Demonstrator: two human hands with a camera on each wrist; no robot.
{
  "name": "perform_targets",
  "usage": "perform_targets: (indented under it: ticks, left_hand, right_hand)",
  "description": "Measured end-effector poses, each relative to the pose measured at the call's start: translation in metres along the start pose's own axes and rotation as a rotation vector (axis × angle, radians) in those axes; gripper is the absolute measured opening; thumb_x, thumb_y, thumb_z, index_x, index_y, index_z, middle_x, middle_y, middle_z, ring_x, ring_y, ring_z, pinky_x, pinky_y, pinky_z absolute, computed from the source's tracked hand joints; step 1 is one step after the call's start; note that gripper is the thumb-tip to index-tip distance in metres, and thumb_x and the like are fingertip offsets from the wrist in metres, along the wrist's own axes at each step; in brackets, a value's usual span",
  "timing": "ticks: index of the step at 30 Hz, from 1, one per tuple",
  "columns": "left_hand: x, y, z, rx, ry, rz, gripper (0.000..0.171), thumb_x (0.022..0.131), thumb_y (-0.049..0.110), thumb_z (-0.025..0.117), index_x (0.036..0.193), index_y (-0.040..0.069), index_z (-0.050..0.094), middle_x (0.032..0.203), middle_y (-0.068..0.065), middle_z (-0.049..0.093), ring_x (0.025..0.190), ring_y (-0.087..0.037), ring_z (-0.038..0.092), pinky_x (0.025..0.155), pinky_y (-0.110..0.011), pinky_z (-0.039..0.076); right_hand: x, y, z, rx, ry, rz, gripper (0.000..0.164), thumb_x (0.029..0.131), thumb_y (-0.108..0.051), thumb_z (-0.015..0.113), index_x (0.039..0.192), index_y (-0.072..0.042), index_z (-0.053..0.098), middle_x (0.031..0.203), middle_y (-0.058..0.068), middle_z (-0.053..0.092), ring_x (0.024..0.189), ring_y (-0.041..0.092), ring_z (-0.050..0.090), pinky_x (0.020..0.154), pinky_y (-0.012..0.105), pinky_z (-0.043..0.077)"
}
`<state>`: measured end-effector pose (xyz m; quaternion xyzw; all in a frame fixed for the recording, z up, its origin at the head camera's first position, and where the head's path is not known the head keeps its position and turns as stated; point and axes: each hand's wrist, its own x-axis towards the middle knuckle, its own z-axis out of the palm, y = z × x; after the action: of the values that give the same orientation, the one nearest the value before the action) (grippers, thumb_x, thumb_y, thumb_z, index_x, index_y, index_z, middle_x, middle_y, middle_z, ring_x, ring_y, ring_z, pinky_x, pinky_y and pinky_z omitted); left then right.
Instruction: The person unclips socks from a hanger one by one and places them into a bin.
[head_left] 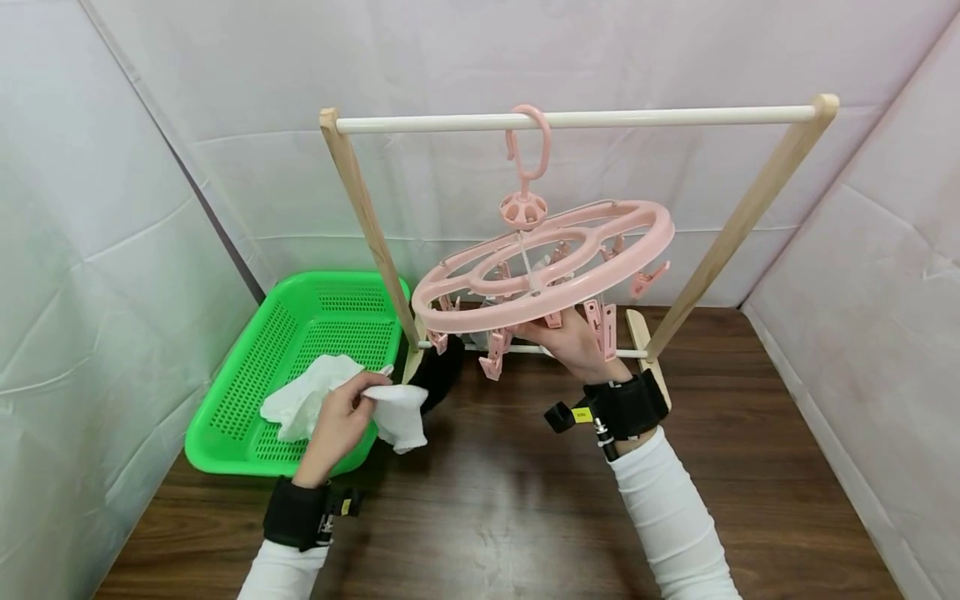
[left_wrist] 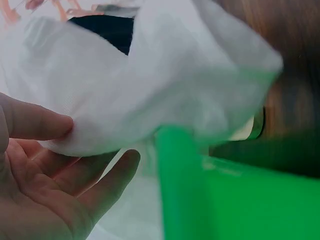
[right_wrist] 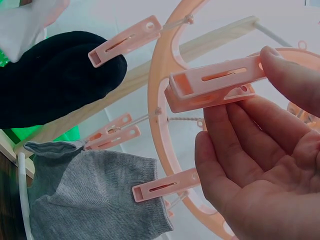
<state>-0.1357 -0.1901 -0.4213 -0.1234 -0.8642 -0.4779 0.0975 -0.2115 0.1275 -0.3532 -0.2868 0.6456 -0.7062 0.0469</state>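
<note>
My left hand (head_left: 337, 429) pinches a white sock (head_left: 401, 417) by its edge, over the right rim of the green basket (head_left: 212, 417). The thumb and fingers grip the fabric in the left wrist view. Under the pink round clip hanger (head_left: 491, 317), my right hand (head_left: 573, 343) pinches a pink clothespin (right_wrist: 215, 82) at its handle end, seen in the right wrist view. A black sock (right_wrist: 60, 80) hangs from another clip, and a grey sock (right_wrist: 100, 190) hangs from clips below it. The hanger tilts, lower on its left side.
The hanger's hook (head_left: 534, 142) loops over the white rod (head_left: 675, 118) of a wooden-legged rack (head_left: 738, 229). More white cloth (head_left: 318, 387) lies in the basket. A dark wood table (head_left: 495, 517) bears everything, with white fabric walls (head_left: 870, 292) around it.
</note>
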Motion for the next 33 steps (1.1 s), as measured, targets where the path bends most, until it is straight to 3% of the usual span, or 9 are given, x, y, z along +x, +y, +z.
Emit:
perform_targets:
  ticks: [2, 5, 10, 14, 19, 22, 26, 29, 33]
  left_hand:
    - [0.001, 0.0, -0.005, -0.001, 0.01, -0.006, 0.028, 0.094, -0.01, 0.045, 0.107, 0.0, 0.067, 0.092, -0.011, 0.065, 0.051, -0.01, 0.036, 0.05, -0.027, 0.03]
    - [0.002, 0.001, -0.014, 0.023, 0.026, 0.0, 0.03, 0.094, -0.01, 0.044, 0.106, 0.003, 0.068, 0.088, -0.011, 0.065, 0.05, -0.011, 0.037, 0.05, -0.026, 0.031]
    - [0.003, 0.004, -0.029, 0.065, 0.063, 0.016, 0.029, 0.096, -0.009, 0.043, 0.108, 0.002, 0.067, 0.093, -0.013, 0.066, 0.056, -0.013, 0.042, 0.052, -0.027, 0.031]
    - [0.006, 0.002, -0.04, 0.085, 0.085, 0.015, 0.032, 0.094, -0.011, 0.04, 0.11, -0.001, 0.066, 0.097, -0.018, 0.065, 0.058, -0.016, 0.042, 0.053, -0.029, 0.031]
    - [0.011, -0.013, -0.055, 0.107, 0.119, -0.016, 0.034, 0.091, -0.008, 0.037, 0.111, -0.002, 0.064, 0.091, -0.019, 0.062, 0.057, -0.018, 0.039, 0.05, -0.032, 0.027]
    - [0.012, -0.02, -0.065, 0.099, 0.1, -0.061, 0.034, 0.092, -0.006, 0.036, 0.113, -0.001, 0.063, 0.093, -0.019, 0.06, 0.06, -0.021, 0.039, 0.051, -0.034, 0.027]
    - [0.014, -0.034, -0.076, 0.08, 0.038, -0.076, 0.034, 0.095, -0.001, 0.036, 0.115, 0.0, 0.063, 0.102, -0.022, 0.06, 0.068, -0.024, 0.043, 0.057, -0.034, 0.029]
    - [0.017, -0.057, -0.082, 0.074, 0.009, -0.082, 0.035, 0.096, 0.002, 0.036, 0.117, 0.007, 0.064, 0.109, -0.019, 0.06, 0.07, -0.021, 0.044, 0.057, -0.035, 0.028]
    - [0.022, -0.069, -0.094, 0.113, -0.071, -0.124, 0.034, 0.096, -0.001, 0.036, 0.116, 0.005, 0.063, 0.113, -0.024, 0.06, 0.077, -0.027, 0.055, 0.058, -0.035, 0.032]
  right_hand:
    - [-0.001, 0.0, 0.0, -0.004, 0.008, 0.002, 0.039, 0.089, -0.015, 0.072, 0.123, -0.006, 0.055, 0.111, 0.002, 0.061, 0.104, 0.018, 0.055, 0.091, 0.037, 0.043]
    - [-0.002, 0.0, 0.0, -0.013, 0.014, 0.002, 0.04, 0.088, -0.018, 0.074, 0.123, -0.015, 0.055, 0.117, 0.008, 0.058, 0.112, 0.018, 0.052, 0.097, 0.04, 0.04]
    - [-0.002, -0.001, -0.001, 0.001, 0.004, 0.026, 0.041, 0.089, -0.016, 0.072, 0.125, -0.015, 0.054, 0.121, 0.008, 0.056, 0.118, 0.023, 0.049, 0.1, 0.043, 0.039]
    - [-0.004, -0.001, -0.002, 0.02, -0.004, 0.031, 0.047, 0.09, -0.013, 0.071, 0.13, -0.019, 0.049, 0.128, 0.013, 0.05, 0.13, 0.033, 0.039, 0.103, 0.044, 0.037]
    - [-0.004, -0.001, -0.002, 0.044, -0.037, 0.005, 0.042, 0.092, -0.005, 0.067, 0.128, -0.02, 0.052, 0.126, 0.01, 0.053, 0.123, 0.027, 0.046, 0.1, 0.041, 0.04]
    - [-0.002, -0.001, -0.001, 0.051, -0.055, -0.006, 0.04, 0.093, 0.0, 0.063, 0.127, -0.019, 0.054, 0.122, 0.007, 0.056, 0.113, 0.022, 0.052, 0.094, 0.04, 0.044]
    - [-0.003, -0.001, -0.001, 0.032, -0.036, 0.004, 0.042, 0.091, -0.007, 0.068, 0.128, -0.019, 0.052, 0.124, 0.011, 0.053, 0.115, 0.021, 0.051, 0.094, 0.039, 0.044]
    - [-0.003, -0.001, -0.001, 0.016, -0.013, 0.013, 0.047, 0.089, -0.013, 0.072, 0.13, -0.018, 0.049, 0.128, 0.014, 0.051, 0.119, 0.021, 0.046, 0.099, 0.04, 0.039]
    - [-0.002, 0.0, -0.001, 0.007, -0.005, 0.031, 0.056, 0.089, -0.016, 0.073, 0.136, -0.011, 0.044, 0.133, 0.021, 0.045, 0.125, 0.027, 0.04, 0.103, 0.044, 0.033]
